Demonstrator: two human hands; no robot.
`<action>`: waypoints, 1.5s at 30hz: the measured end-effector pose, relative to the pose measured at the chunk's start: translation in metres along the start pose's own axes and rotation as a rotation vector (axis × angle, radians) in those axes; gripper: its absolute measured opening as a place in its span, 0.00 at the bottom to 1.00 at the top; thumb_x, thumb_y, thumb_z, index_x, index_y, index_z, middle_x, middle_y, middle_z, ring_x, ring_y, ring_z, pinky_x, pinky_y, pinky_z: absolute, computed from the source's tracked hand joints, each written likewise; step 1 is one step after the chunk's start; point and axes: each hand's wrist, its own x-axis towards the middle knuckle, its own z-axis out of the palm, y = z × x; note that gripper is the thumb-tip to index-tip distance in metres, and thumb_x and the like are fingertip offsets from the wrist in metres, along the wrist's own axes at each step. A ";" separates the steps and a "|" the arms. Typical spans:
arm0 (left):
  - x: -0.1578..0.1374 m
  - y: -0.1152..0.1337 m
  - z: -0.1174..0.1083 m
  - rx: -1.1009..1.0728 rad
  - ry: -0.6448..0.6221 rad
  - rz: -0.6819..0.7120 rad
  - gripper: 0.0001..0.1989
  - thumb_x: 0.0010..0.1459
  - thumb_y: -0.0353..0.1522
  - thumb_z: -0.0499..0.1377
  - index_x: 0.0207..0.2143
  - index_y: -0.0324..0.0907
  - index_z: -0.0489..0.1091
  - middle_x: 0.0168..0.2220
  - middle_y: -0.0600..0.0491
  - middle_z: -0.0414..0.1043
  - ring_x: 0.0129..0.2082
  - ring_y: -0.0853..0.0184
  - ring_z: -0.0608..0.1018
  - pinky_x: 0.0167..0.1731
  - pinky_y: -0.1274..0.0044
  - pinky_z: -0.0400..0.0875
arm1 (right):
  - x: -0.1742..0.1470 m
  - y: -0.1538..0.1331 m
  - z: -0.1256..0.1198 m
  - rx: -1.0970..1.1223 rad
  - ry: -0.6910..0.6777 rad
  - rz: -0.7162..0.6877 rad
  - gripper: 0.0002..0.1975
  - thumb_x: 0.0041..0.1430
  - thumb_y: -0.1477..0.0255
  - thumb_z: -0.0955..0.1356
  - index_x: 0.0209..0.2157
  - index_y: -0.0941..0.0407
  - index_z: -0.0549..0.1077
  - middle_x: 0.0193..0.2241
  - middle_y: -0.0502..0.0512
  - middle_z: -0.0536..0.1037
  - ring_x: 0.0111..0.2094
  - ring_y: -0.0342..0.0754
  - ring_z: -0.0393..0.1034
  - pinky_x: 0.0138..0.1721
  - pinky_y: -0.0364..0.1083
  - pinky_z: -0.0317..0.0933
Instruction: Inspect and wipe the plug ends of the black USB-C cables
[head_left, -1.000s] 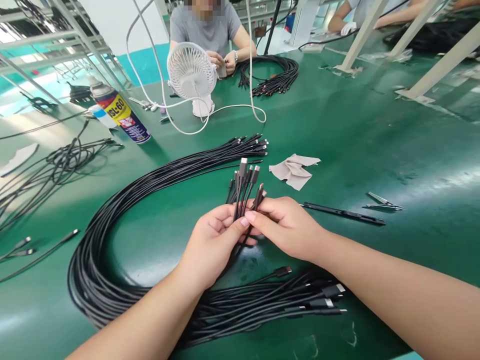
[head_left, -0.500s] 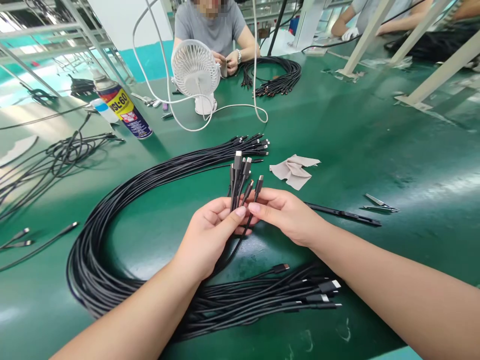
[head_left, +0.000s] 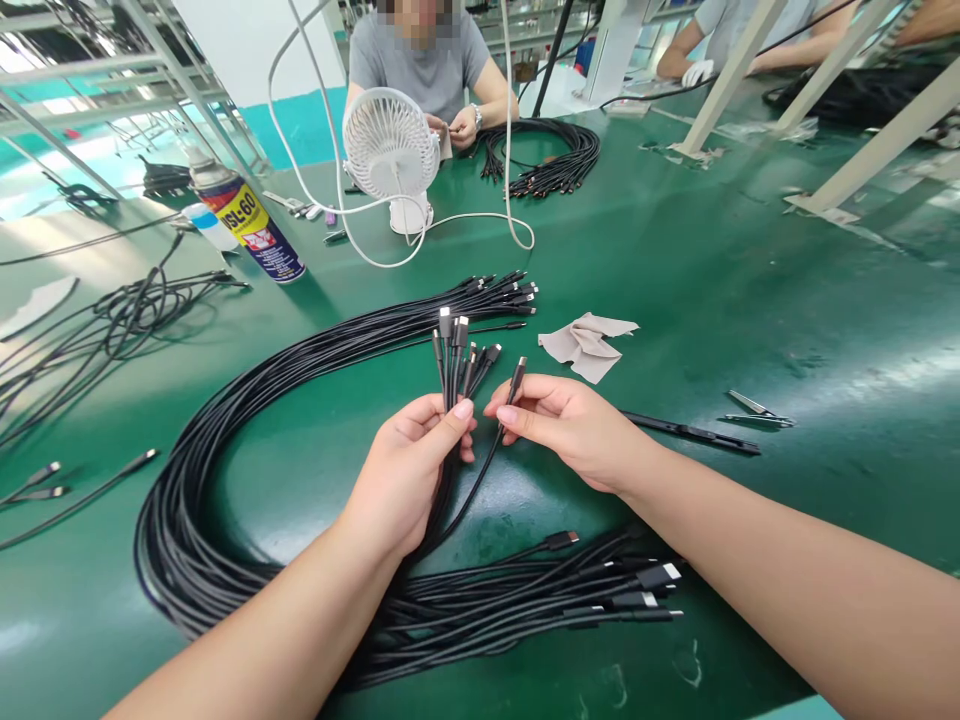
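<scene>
My left hand (head_left: 412, 460) is closed round a bunch of black USB cables (head_left: 455, 365), their metal-tipped plugs fanning upward above the thumb. Just to its right, my right hand (head_left: 559, 425) pinches a single USB cable (head_left: 517, 380) below its plug, between thumb and fingers. That cable's cord curves down and left beneath my left hand. Around both hands lies a large bundle of black cables (head_left: 202, 440), bent in a U on the green table. One set of its plug ends points right behind my hands; the other lies in front, below my forearms.
A crumpled grey cloth (head_left: 589, 345) lies beyond my right hand, with tweezers (head_left: 757, 410) farther right. A white fan (head_left: 391, 145) and a spray can (head_left: 251, 225) stand behind. Loose cables (head_left: 127, 320) lie left. A co-worker (head_left: 420, 60) sits opposite near another cable coil (head_left: 585, 150).
My left hand has shifted slightly left with its bunch, away from my right hand. The single cable in my right hand now stands apart from the others.
</scene>
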 end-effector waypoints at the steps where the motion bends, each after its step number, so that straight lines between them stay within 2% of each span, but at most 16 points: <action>1: 0.000 0.001 0.000 -0.015 -0.005 -0.013 0.09 0.51 0.35 0.69 0.27 0.38 0.75 0.24 0.56 0.72 0.25 0.74 0.71 0.28 0.82 0.67 | 0.000 0.000 0.000 0.008 -0.005 0.016 0.14 0.46 0.64 0.78 0.30 0.57 0.76 0.28 0.48 0.75 0.30 0.40 0.68 0.33 0.43 0.66; 9: -0.002 0.007 0.001 -0.095 -0.110 -0.075 0.12 0.49 0.37 0.70 0.25 0.37 0.75 0.24 0.55 0.72 0.23 0.75 0.70 0.25 0.83 0.66 | -0.002 -0.002 0.001 0.075 -0.019 0.074 0.13 0.40 0.68 0.80 0.26 0.58 0.76 0.25 0.48 0.78 0.28 0.40 0.71 0.33 0.42 0.66; 14: -0.004 0.006 0.002 -0.087 -0.183 -0.059 0.12 0.50 0.37 0.69 0.25 0.37 0.75 0.23 0.55 0.70 0.23 0.75 0.69 0.24 0.83 0.66 | -0.005 -0.002 0.003 0.163 -0.103 0.068 0.12 0.45 0.67 0.79 0.27 0.58 0.77 0.26 0.50 0.81 0.31 0.42 0.77 0.38 0.44 0.71; 19: -0.005 0.006 0.003 -0.074 -0.241 -0.048 0.12 0.52 0.37 0.68 0.25 0.36 0.75 0.23 0.54 0.69 0.23 0.74 0.68 0.24 0.82 0.66 | -0.006 -0.004 0.005 0.245 -0.195 0.042 0.10 0.49 0.69 0.77 0.26 0.58 0.75 0.25 0.49 0.81 0.29 0.44 0.78 0.38 0.47 0.74; 25: -0.006 0.005 0.000 -0.078 -0.281 -0.057 0.12 0.53 0.37 0.67 0.26 0.37 0.75 0.23 0.54 0.68 0.23 0.73 0.68 0.24 0.81 0.66 | -0.008 -0.003 0.004 0.268 -0.229 0.023 0.09 0.51 0.71 0.76 0.27 0.58 0.75 0.25 0.49 0.81 0.28 0.45 0.79 0.38 0.48 0.76; 33: -0.007 0.007 0.001 -0.076 -0.276 -0.065 0.12 0.51 0.38 0.69 0.26 0.37 0.75 0.22 0.54 0.68 0.23 0.73 0.67 0.23 0.81 0.65 | -0.008 -0.003 0.004 0.200 -0.221 0.018 0.11 0.51 0.66 0.76 0.27 0.57 0.75 0.26 0.49 0.81 0.29 0.46 0.79 0.39 0.49 0.75; 37: -0.007 0.007 0.001 -0.077 -0.288 -0.041 0.11 0.53 0.37 0.68 0.27 0.38 0.76 0.24 0.54 0.69 0.23 0.73 0.67 0.24 0.81 0.65 | -0.008 -0.005 0.003 0.172 -0.239 0.007 0.11 0.53 0.64 0.75 0.28 0.58 0.75 0.26 0.50 0.81 0.30 0.46 0.79 0.40 0.49 0.74; 42: -0.006 0.005 0.000 -0.059 -0.222 -0.014 0.10 0.54 0.37 0.67 0.30 0.38 0.78 0.24 0.54 0.70 0.24 0.73 0.67 0.26 0.81 0.65 | -0.005 -0.004 0.001 0.038 -0.198 -0.021 0.11 0.56 0.63 0.73 0.30 0.58 0.77 0.29 0.53 0.82 0.33 0.46 0.78 0.43 0.49 0.72; 45: -0.005 0.004 0.001 -0.031 -0.182 0.000 0.10 0.53 0.37 0.68 0.29 0.38 0.77 0.25 0.54 0.72 0.25 0.74 0.68 0.28 0.81 0.64 | -0.004 -0.003 0.000 -0.014 -0.147 -0.026 0.10 0.54 0.64 0.74 0.30 0.58 0.78 0.29 0.53 0.82 0.33 0.44 0.77 0.41 0.47 0.71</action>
